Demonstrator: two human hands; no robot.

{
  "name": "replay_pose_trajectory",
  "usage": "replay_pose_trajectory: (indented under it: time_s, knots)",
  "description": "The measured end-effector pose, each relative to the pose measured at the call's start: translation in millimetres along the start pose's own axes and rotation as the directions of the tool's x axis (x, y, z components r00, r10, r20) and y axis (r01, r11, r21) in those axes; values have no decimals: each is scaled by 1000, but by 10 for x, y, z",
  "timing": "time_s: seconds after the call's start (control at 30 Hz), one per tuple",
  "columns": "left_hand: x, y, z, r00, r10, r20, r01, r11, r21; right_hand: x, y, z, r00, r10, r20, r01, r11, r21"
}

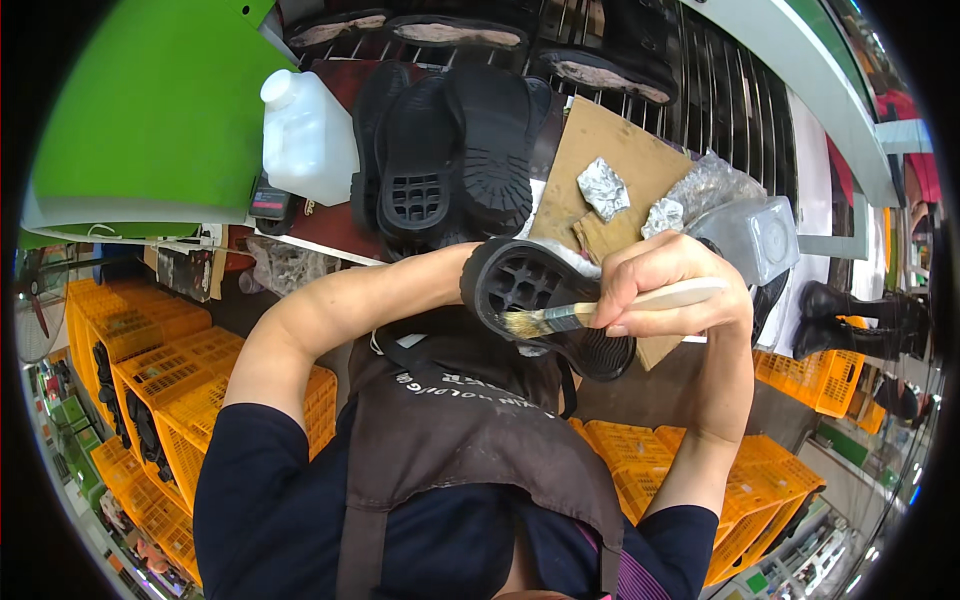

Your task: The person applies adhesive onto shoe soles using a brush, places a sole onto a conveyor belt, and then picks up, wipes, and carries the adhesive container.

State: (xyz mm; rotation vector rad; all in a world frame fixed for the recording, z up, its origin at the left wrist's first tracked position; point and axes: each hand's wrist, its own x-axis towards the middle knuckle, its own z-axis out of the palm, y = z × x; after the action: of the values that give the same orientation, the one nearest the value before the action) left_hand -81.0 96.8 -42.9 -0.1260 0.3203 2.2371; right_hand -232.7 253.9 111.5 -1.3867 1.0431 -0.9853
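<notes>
My left forearm [425,280] reaches behind a black rubber shoe sole [600,352]; that hand holds the sole up, tilted, above my apron, with its fingers hidden. The sole's open grid of recesses faces me. In my right hand [665,280], fingers closed, is a paintbrush [560,318] with a pale handle and metal band. Its tan bristles touch the sole's inner face beside the grid. Several more black soles [420,150] stand together on the bench beyond my left forearm.
A white plastic jug [310,140] stands left of the soles. Cardboard [600,140] with crumpled foil [603,188] lies right of them, near a clear plastic container [755,240]. Black boots [610,70] rest on a rack behind. Orange crates [165,365] flank me.
</notes>
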Motion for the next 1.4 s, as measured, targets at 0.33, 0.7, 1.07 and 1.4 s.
replay_pose_trajectory:
  time_s: [0.33, 0.7, 1.07, 1.4]
  knots:
    - [-215, 261, 650, 976, 92, -199, -113, 989, -96, -739, -142, -39, 961, 175, -214, -253, 865, -433]
    - [-172, 177, 728, 947, 305, -102, -319, 932, -173, -451, 92, 498, 813, -193, -549, -112, 874, -472]
    - [-250, 87, 699, 919, 313, -238, -293, 949, 118, -693, 283, 420, 498, -144, -855, -513, 746, -425]
    - [-225, 48, 635, 843, 476, -250, -246, 755, 608, -397, 134, 547, 354, 362, -863, -311, 915, 257]
